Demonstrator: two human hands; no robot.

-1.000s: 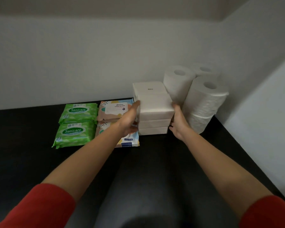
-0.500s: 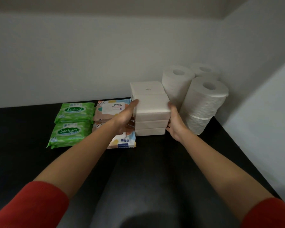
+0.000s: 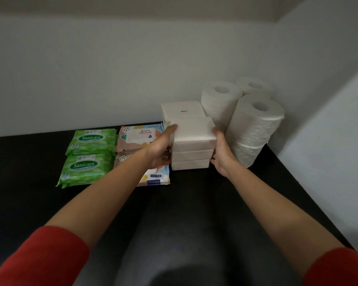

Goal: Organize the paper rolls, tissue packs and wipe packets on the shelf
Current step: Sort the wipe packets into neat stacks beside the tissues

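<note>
The left hand (image 3: 160, 149) and the right hand (image 3: 222, 153) are still pressed against opposite sides of the near stack of three white plastic-wrapped tissue packs (image 3: 191, 145). They are apart from each other with the stack clamped between them. The left thumb lies along the top pack's left edge and the right thumb touches its right edge; the other fingers are mostly hidden, so I cannot tell how they sit. Over the last second almost nothing has moved. Both hands keep their places and the stack stays where it was, so to my eye this is a final squaring-up, not a carry. I'd judge the tissue packs are about placed.

The three packs sit flat on one another, soft-cornered and slightly puffy, their fronts nearly flush. They stand on the black shelf (image 3: 29, 203), touching a second white tissue stack (image 3: 182, 110) behind them. Just to the right stand the white paper rolls (image 3: 254, 120), upright and stacked in the corner. To the left lie two patterned beige wipe packets (image 3: 137, 137), the near one partly under the left wrist. Further left are two green wipe packets (image 3: 91, 139), one behind the other.
</note>
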